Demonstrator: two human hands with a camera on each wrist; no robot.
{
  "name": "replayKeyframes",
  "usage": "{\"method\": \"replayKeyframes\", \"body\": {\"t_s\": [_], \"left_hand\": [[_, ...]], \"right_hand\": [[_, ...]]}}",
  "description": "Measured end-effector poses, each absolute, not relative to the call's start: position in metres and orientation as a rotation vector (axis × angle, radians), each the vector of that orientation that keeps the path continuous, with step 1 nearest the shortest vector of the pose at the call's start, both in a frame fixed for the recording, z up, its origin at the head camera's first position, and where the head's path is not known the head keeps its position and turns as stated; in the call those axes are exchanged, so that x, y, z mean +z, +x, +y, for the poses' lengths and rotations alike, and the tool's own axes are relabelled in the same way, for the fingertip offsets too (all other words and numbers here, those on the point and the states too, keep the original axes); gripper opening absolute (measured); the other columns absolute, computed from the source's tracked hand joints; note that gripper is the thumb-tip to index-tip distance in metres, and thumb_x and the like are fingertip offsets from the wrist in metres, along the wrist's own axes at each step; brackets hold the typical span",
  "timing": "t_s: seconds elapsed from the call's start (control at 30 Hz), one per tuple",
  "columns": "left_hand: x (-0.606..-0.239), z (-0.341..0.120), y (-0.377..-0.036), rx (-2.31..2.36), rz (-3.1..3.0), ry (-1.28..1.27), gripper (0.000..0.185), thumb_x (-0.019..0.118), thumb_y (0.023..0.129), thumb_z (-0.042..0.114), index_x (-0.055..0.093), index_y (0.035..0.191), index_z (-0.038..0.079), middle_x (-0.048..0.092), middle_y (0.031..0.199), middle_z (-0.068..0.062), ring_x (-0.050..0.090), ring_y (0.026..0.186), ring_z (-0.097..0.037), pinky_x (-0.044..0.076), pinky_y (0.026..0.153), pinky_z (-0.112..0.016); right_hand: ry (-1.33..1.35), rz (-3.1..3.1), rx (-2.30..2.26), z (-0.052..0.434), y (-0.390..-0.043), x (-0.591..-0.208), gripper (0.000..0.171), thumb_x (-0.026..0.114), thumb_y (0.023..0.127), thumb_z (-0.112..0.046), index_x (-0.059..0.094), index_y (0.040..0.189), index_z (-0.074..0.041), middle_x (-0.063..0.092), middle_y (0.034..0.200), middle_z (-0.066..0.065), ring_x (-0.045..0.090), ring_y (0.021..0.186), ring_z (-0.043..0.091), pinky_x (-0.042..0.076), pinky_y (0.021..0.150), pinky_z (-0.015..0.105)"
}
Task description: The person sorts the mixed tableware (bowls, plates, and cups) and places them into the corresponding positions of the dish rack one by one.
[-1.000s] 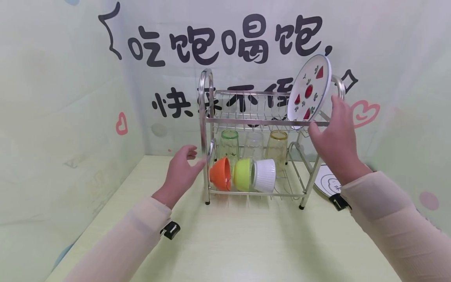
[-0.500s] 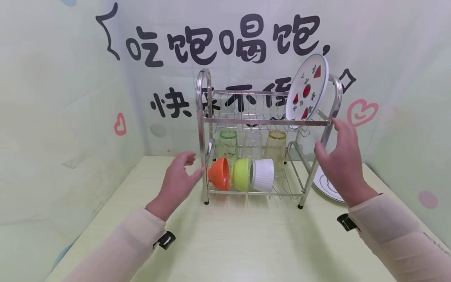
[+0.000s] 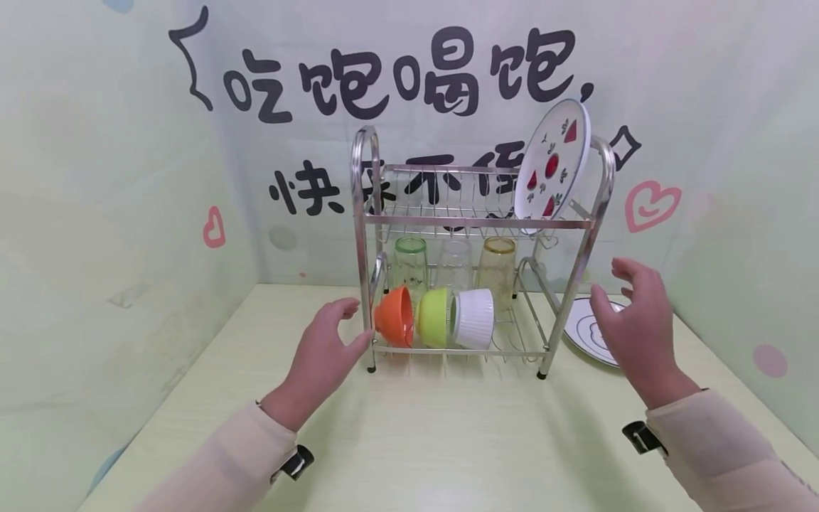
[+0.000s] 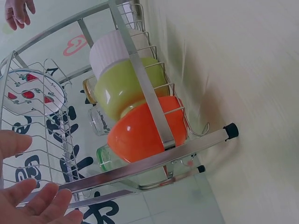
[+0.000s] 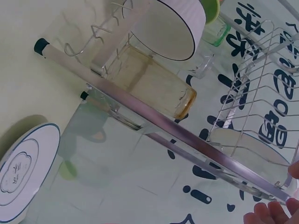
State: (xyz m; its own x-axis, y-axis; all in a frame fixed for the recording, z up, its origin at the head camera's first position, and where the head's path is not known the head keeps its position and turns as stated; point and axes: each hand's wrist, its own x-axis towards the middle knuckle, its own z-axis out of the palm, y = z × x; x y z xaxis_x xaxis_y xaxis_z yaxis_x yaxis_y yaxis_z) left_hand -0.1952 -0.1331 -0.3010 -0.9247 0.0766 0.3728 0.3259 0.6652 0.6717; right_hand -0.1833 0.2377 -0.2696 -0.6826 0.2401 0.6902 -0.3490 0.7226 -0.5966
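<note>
A two-tier metal dish rack (image 3: 480,223) stands on the table. My left hand (image 3: 320,352) is beside its left post, fingers loosely bent and thumb apart, holding nothing; whether it touches the post I cannot tell. My right hand (image 3: 642,331) hovers off the rack's right side, with a gap between thumb and fingers. A round plate with red fruit patterns (image 3: 552,169) leans upright at the right of the upper tier. On the lower tier an orange bowl (image 3: 393,317), a yellow-green bowl (image 3: 433,318) and a ribbed white bowl (image 3: 475,318) lie on their sides in a row.
Behind the bowls stand a green-rimmed glass (image 3: 409,264), a clear glass (image 3: 453,264) and an amber-rimmed glass (image 3: 497,267). A white plate (image 5: 39,161) with a dark rim is on the table right of the rack. A printed cloth wall (image 3: 307,43) closes off the back.
My right hand has dropped from beside the upper plate, down and outward from the rack's right post. My left hand has sunk slightly along the left post. The dishes stay in place.
</note>
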Motion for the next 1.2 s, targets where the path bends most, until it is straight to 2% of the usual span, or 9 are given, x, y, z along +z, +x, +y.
{"method": "replayKeyframes", "body": {"t_s": [0.07,0.2,0.27,0.33,0.43,0.57,0.8,1.03,1.2], "left_hand": [[-0.303,-0.132,-0.193,-1.113,-2.578,-0.323,0.053,0.07,0.088,0.015,0.049,0.133,-0.001,0.054,0.132,-0.017,0.051,0.122,-0.032,0.045,0.1,-0.049],[-0.307,-0.129,-0.19,-1.106,-2.579,-0.342,0.05,0.07,0.088,0.016,0.052,0.132,0.0,0.055,0.13,-0.016,0.051,0.121,-0.031,0.046,0.099,-0.048],[-0.309,-0.128,-0.189,-1.098,-2.567,-0.358,0.048,0.07,0.088,0.017,0.054,0.13,0.0,0.056,0.129,-0.015,0.052,0.12,-0.03,0.046,0.099,-0.048],[-0.311,-0.127,-0.187,-1.088,-2.551,-0.373,0.046,0.07,0.087,0.015,0.055,0.129,0.001,0.057,0.128,-0.014,0.052,0.119,-0.03,0.046,0.098,-0.048],[-0.314,-0.125,-0.185,-1.081,-2.528,-0.4,0.044,0.07,0.087,0.013,0.056,0.127,0.001,0.058,0.126,-0.014,0.053,0.118,-0.03,0.047,0.097,-0.048],[-0.319,-0.122,-0.182,-1.072,-2.508,-0.436,0.043,0.07,0.086,0.011,0.057,0.126,0.001,0.059,0.124,-0.014,0.054,0.118,-0.03,0.048,0.097,-0.047],[-0.326,-0.117,-0.179,-1.035,-2.515,-0.457,0.045,0.072,0.084,0.01,0.058,0.125,0.0,0.06,0.124,-0.012,0.055,0.118,-0.029,0.047,0.098,-0.045],[-0.332,-0.111,-0.175,-1.025,-2.535,-0.462,0.046,0.073,0.084,0.012,0.058,0.126,0.0,0.06,0.123,-0.011,0.055,0.117,-0.027,0.048,0.097,-0.044],[-0.335,-0.105,-0.173,-0.999,-2.484,-0.534,0.041,0.074,0.082,0.006,0.06,0.121,0.001,0.062,0.118,-0.009,0.057,0.114,-0.026,0.048,0.095,-0.044]], "right_hand": [[0.041,-2.137,0.972,0.243,-0.183,-0.274,0.042,0.057,0.091,-0.007,0.05,0.13,0.006,0.054,0.126,0.017,0.051,0.114,0.02,0.038,0.087,0.008],[-0.067,-2.172,1.038,0.254,-0.184,-0.283,0.041,0.057,0.092,-0.01,0.051,0.13,0.005,0.056,0.124,0.013,0.048,0.102,-0.003,0.043,0.085,0.009],[-0.117,-2.191,1.064,0.259,-0.185,-0.288,0.041,0.056,0.093,-0.011,0.05,0.131,0.004,0.056,0.125,0.013,0.047,0.1,-0.007,0.044,0.085,0.01],[-0.175,-2.218,1.083,0.265,-0.187,-0.292,0.042,0.055,0.093,-0.013,0.049,0.132,0.004,0.055,0.126,0.014,0.051,0.104,-0.001,0.044,0.087,0.014],[-0.239,-2.265,1.101,0.274,-0.189,-0.298,0.045,0.052,0.094,-0.016,0.047,0.134,0.004,0.054,0.129,0.016,0.054,0.111,0.018,0.043,0.086,0.017],[-0.308,-2.349,1.105,0.288,-0.194,-0.305,0.049,0.049,0.096,-0.019,0.041,0.137,0.007,0.05,0.132,0.023,0.05,0.12,0.036,0.04,0.084,0.026],[-0.462,-2.463,1.174,0.315,-0.204,-0.318,0.059,0.044,0.095,-0.02,0.029,0.143,0.012,0.041,0.14,0.032,0.042,0.126,0.045,0.041,0.094,0.05],[-0.605,-2.496,1.182,0.332,-0.211,-0.328,0.061,0.043,0.093,-0.02,0.028,0.139,0.018,0.038,0.136,0.037,0.038,0.124,0.05,0.035,0.1,0.056],[-0.688,-2.545,1.167,0.346,-0.215,-0.336,0.064,0.043,0.093,-0.022,0.027,0.138,0.021,0.035,0.137,0.04,0.034,0.126,0.053,0.031,0.104,0.057]]}}
